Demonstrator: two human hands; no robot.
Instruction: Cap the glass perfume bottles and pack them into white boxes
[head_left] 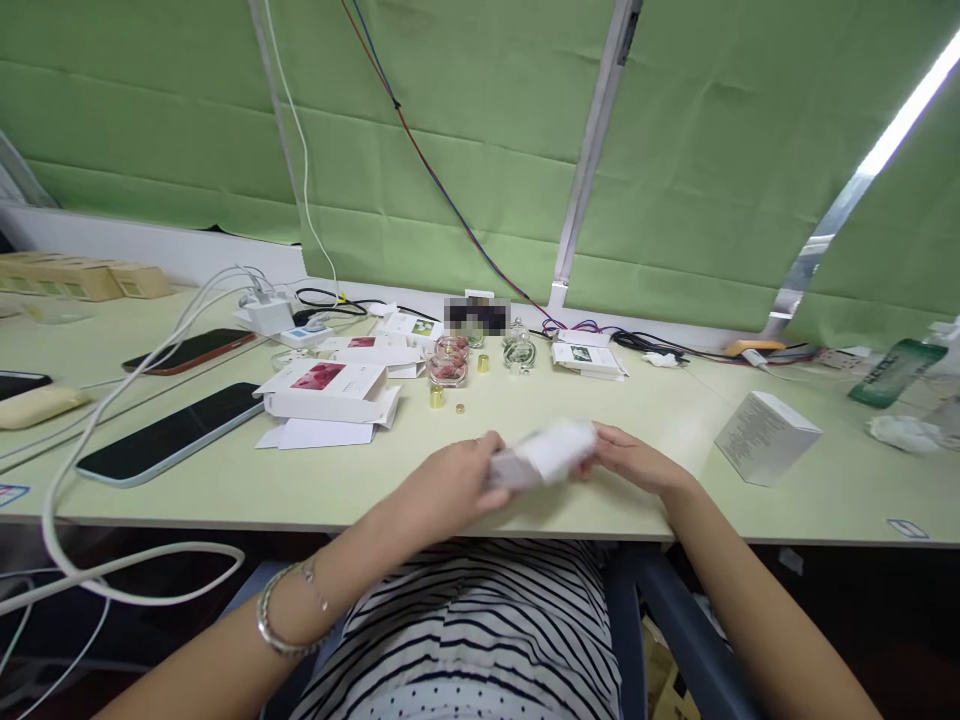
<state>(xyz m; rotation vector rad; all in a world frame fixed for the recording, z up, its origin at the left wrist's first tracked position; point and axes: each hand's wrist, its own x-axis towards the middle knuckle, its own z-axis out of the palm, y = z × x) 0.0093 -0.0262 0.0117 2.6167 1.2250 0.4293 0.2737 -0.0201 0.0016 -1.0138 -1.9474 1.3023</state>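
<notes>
A small white cardboard box [547, 455], blurred by motion, is held just above the table's front edge. My left hand [469, 480] grips its left end, thumb on top. The fingers of my right hand [626, 455] close on its right end. Beyond the hands stand glass bottles with pink contents [448, 362] and a clear, greenish glass bottle [519, 352]. Gold caps [437, 397] lie beside the pink bottles. To the left is a flattened white box with a red picture [330, 390]. Another white box [766, 438] stands closed on the right.
Phones [176, 430] and white charging cables [82, 440] cover the left side. White cartons with green pictures [589, 355] lie near the back wall. A green packet [896, 372] and crumpled tissue [904, 432] are at the far right. Yellowish boxes [82, 277] sit far left.
</notes>
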